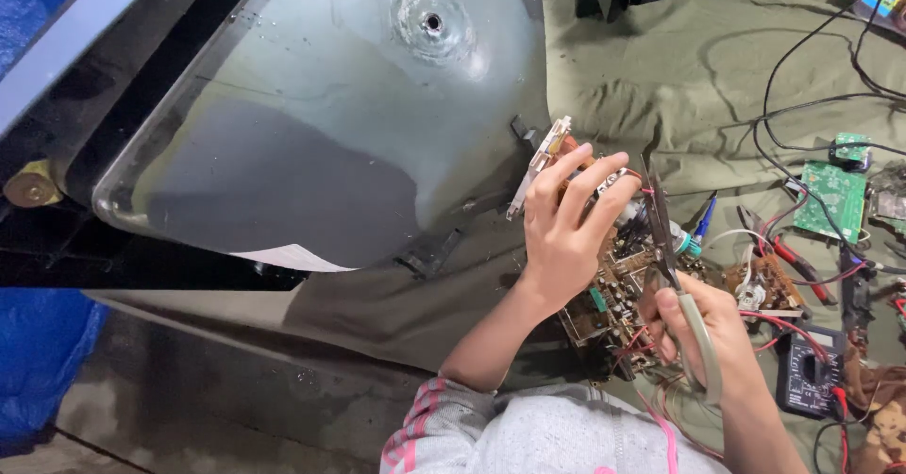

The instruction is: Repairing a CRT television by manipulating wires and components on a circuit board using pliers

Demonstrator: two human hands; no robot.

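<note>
My left hand (563, 224) grips the upper edge of a brown circuit board (613, 290) crowded with parts and tilts it up off the cloth. A pale metal bracket (540, 163) sticks out past its fingertips. My right hand (703, 321) holds grey-handled cutters (678, 276); their dark jaws point up at red wires by the board's top, near my left fingers. The big grey back of a picture tube (321, 116) lies to the left of both hands.
An olive cloth (689, 68) covers the floor. At right lie a green circuit board (830, 196), red-handled pliers (797, 262), a blue-tipped tool (703, 217), a black multimeter (810, 370) and black cables (802, 87). A blue tarp (38, 351) lies at far left.
</note>
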